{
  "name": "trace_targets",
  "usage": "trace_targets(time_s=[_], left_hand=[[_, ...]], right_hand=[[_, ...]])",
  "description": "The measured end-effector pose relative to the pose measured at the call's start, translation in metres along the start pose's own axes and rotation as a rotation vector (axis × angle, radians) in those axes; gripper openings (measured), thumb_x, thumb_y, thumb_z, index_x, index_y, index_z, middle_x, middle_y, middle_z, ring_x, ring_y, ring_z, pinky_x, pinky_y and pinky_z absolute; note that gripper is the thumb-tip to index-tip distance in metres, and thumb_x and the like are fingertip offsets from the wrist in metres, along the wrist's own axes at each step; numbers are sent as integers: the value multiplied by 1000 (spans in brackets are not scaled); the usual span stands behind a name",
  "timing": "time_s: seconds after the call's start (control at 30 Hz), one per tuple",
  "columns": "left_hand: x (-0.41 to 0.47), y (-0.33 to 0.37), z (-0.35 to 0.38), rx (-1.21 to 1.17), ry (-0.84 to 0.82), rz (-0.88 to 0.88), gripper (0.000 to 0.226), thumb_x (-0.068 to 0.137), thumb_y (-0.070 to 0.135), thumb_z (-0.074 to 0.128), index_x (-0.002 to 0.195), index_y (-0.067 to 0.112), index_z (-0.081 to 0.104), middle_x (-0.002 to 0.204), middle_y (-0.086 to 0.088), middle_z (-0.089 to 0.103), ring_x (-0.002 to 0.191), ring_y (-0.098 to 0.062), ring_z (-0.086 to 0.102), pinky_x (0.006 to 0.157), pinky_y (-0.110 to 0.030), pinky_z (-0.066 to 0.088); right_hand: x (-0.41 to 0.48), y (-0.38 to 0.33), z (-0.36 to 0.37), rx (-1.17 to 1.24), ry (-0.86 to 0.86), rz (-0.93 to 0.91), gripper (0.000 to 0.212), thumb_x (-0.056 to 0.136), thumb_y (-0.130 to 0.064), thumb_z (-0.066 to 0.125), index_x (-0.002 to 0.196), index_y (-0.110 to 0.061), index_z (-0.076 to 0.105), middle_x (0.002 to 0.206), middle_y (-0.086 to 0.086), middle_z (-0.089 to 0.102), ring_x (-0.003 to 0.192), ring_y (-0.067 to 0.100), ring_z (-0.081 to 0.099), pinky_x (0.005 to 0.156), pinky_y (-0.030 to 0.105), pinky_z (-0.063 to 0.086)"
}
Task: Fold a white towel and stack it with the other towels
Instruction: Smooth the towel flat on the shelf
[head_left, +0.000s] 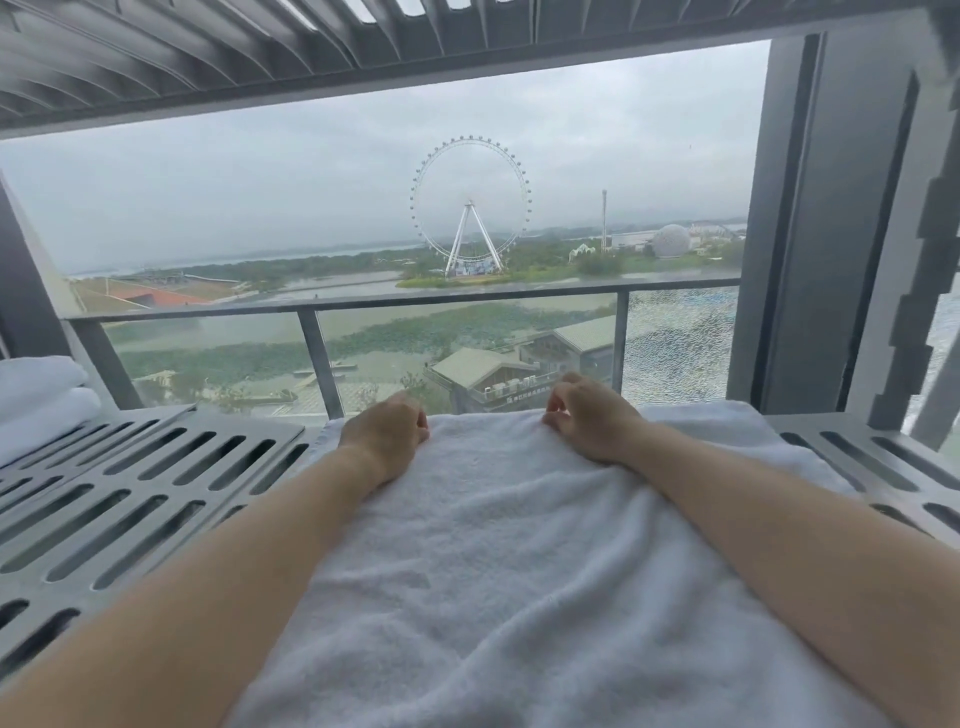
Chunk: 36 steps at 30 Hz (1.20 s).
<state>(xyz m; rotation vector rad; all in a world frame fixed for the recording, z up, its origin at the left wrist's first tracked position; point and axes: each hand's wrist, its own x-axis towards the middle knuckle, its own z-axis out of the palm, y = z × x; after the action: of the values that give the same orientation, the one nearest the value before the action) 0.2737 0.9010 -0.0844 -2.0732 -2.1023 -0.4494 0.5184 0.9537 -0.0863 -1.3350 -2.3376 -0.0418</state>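
A white towel (498, 561) lies spread lengthwise on the slotted metal ledge (135, 499) in front of me, running from the near edge to the window. My left hand (387, 434) grips the towel's far edge at its left part, fingers curled round it. My right hand (587, 415) pinches the same far edge further right. Both forearms stretch out over the towel. A stack of folded white towels (41, 400) sits at the far left of the ledge.
A large window with a glass balcony railing (322, 358) stands right behind the ledge. A grey window frame post (800, 234) rises at the right. The grille continues to the right of the towel (883, 467).
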Motion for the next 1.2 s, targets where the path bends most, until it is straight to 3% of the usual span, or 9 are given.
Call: trace_targets(time_s=[0.2, 0.33, 0.47, 0.6, 0.73, 0.83, 0.93, 1.03, 1.2], left_hand=[[4, -11, 3, -170, -93, 15, 28, 89, 43, 54, 107, 21, 58, 85, 4, 54, 80, -14, 51, 72, -27, 40], [5, -4, 2, -37, 2, 6, 20, 90, 43, 52, 95, 24, 54, 88, 4, 55, 80, -16, 50, 67, -29, 38], [8, 3, -6, 109, 179, 23, 15, 91, 36, 53, 91, 21, 54, 89, 1, 61, 73, -19, 52, 63, -29, 39], [7, 14, 5, 227, 286, 9, 5, 92, 11, 50, 91, 16, 51, 85, -4, 65, 66, -24, 56, 58, -32, 43], [4, -9, 10, -137, 301, -77, 14, 91, 22, 54, 104, 23, 58, 103, -2, 67, 84, -22, 58, 70, -31, 44], [-3, -17, 6, -304, 76, 82, 35, 95, 39, 41, 128, 30, 51, 139, 2, 48, 126, -18, 44, 100, -36, 34], [-14, -15, 7, -72, -319, 114, 56, 92, 61, 25, 144, 41, 17, 156, 9, 10, 143, -12, 8, 114, -52, 8], [-23, -13, 8, 25, -382, 131, 63, 87, 68, 18, 145, 45, 3, 157, 10, -2, 144, -12, -2, 113, -57, 2], [-38, -9, 2, 7, -387, 125, 64, 87, 68, 17, 144, 45, 1, 157, 11, -4, 144, -11, -3, 112, -59, 0]], right_hand=[[16, -3, -3, -249, -63, -53, 16, 94, -23, 44, 103, -13, 53, 116, 5, 55, 106, 24, 53, 83, 36, 41], [7, 2, 5, -34, 33, -1, 15, 93, -22, 47, 100, -11, 53, 113, 7, 56, 105, 27, 54, 81, 33, 39], [-8, 13, 7, 19, 190, 98, 26, 87, -38, 57, 100, -17, 52, 115, 4, 52, 106, 25, 52, 86, 34, 40], [-10, 5, 7, -53, 246, 83, 24, 83, -41, 60, 94, -21, 54, 100, 2, 61, 89, 24, 58, 68, 28, 37], [-10, 7, 5, -52, 175, 93, 18, 84, -41, 60, 90, -24, 64, 93, 1, 68, 93, 23, 61, 71, 28, 39], [-8, 12, 5, -16, 78, 103, 27, 89, -43, 52, 102, -25, 67, 113, 4, 66, 105, 25, 58, 82, 30, 42], [-8, 26, 1, -4, -233, 192, 43, 93, -53, 32, 129, -37, 49, 141, 3, 46, 129, 24, 41, 104, 36, 32], [-8, 41, -2, -67, -330, 240, 51, 90, -62, 21, 137, -45, 32, 151, -3, 30, 139, 22, 25, 111, 43, 17], [-15, 37, -4, -22, -327, 214, 56, 93, -58, 18, 144, -34, 22, 155, -7, 16, 143, 17, 7, 112, 52, 3]])
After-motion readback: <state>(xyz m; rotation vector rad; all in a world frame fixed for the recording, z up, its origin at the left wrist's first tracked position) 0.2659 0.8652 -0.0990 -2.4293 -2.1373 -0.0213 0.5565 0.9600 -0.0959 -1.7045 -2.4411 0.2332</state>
